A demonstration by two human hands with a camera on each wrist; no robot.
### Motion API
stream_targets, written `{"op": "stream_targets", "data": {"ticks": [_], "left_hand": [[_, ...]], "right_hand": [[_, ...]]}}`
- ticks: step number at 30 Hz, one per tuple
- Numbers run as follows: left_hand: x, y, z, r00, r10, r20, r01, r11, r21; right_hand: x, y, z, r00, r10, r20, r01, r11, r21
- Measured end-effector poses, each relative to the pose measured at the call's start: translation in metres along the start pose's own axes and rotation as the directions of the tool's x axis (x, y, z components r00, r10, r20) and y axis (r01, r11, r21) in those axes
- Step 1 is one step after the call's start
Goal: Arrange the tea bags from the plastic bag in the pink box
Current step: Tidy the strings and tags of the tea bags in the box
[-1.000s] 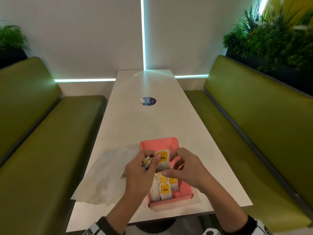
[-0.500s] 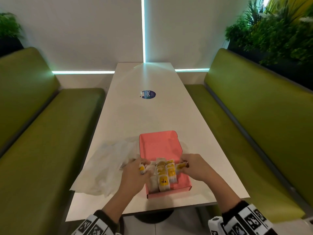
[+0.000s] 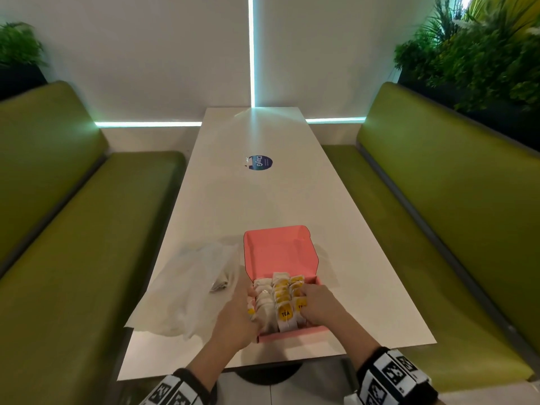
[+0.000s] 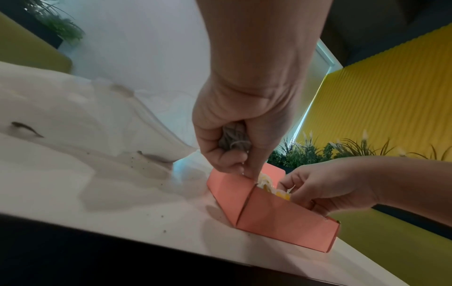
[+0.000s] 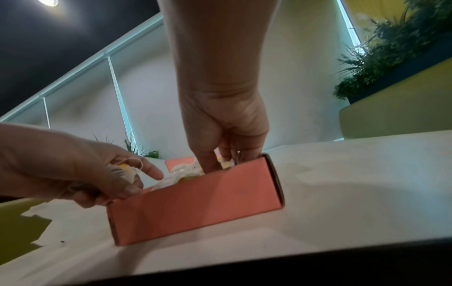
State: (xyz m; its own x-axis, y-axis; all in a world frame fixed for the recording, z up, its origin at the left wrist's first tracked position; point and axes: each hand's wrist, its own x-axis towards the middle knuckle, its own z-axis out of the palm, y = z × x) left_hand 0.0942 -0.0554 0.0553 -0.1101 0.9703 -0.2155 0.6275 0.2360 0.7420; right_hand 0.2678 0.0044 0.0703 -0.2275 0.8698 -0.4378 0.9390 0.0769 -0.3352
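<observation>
1. Tucking tea bags (image 3: 285, 312) into the near end of the pink box (image 3: 292, 336), at the near edge of the counter (image 3: 263, 200), both hands at work inside it.
2. Left hand (image 3: 236, 320) at the box's left wall: fingers curled round a small bunch of tea bags with their strings, plainly shown in the left-wrist view, one fingertip touching the rim at the near-left corner.
3. Right hand (image 3: 320, 309) at the right side of the box: fingers reaching down among the bags in the right-hand row, apparently pinching one by its yellow tag, though the fingertips are hidden behind the box wall in the right-wrist view, so the grip is hard to confirm.
4. Already done: three rows of bags standing in the near part of the box, several showing yellow tags, the front middle one reading "TEA".
5. Still left: seating the bunch held in the left hand and straightening the left row, which looks looser than the other two.
6. Further back: the far part of the box floor bare, open lid (image 3: 279, 252) leaning away behind it.
7. Left of the box: the plastic bag (image 3: 187, 290) lying crumpled on the counter, with a dark clump inside that may be more tea bags; likely some remain to move.
</observation>
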Motion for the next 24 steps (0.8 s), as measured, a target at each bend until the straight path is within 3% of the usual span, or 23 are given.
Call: {"op": "stream_targets", "data": {"ticks": [5, 10, 13, 16, 19, 24], "left_hand": [[0.000, -0.001, 0.000, 0.999, -0.028, 0.019, 0.028, 1.000, -0.011], [-0.003, 0.004, -0.007, 0.999, 0.013, 0.038, -0.014, 1.000, 0.024], [-0.005, 0.010, -0.014, 0.993, 0.059, 0.099, -0.040, 0.982, -0.186], [-0.005, 0.015, -0.019, 0.981, 0.125, 0.147, -0.048, 0.896, -0.441], [-0.005, 0.020, -0.021, 0.962, 0.198, 0.186, -0.061, 0.825, -0.562], [-0.008, 0.026, -0.023, 0.949, 0.243, 0.202, -0.057, 0.761, -0.646]], "right_hand": [[0.004, 0.005, 0.016, 0.981, 0.029, -0.192, -0.015, 0.997, 0.076], [-0.002, 0.005, 0.017, 0.970, 0.028, -0.242, 0.001, 0.993, 0.116], [-0.013, 0.000, 0.000, 0.954, -0.070, -0.291, 0.112, 0.985, 0.131], [-0.029, -0.013, -0.022, 0.935, -0.260, -0.239, 0.337, 0.863, 0.378], [-0.038, -0.024, -0.032, 0.884, -0.412, -0.222, 0.468, 0.782, 0.412], [-0.040, -0.031, -0.031, 0.871, -0.380, -0.311, 0.488, 0.738, 0.466]]}}
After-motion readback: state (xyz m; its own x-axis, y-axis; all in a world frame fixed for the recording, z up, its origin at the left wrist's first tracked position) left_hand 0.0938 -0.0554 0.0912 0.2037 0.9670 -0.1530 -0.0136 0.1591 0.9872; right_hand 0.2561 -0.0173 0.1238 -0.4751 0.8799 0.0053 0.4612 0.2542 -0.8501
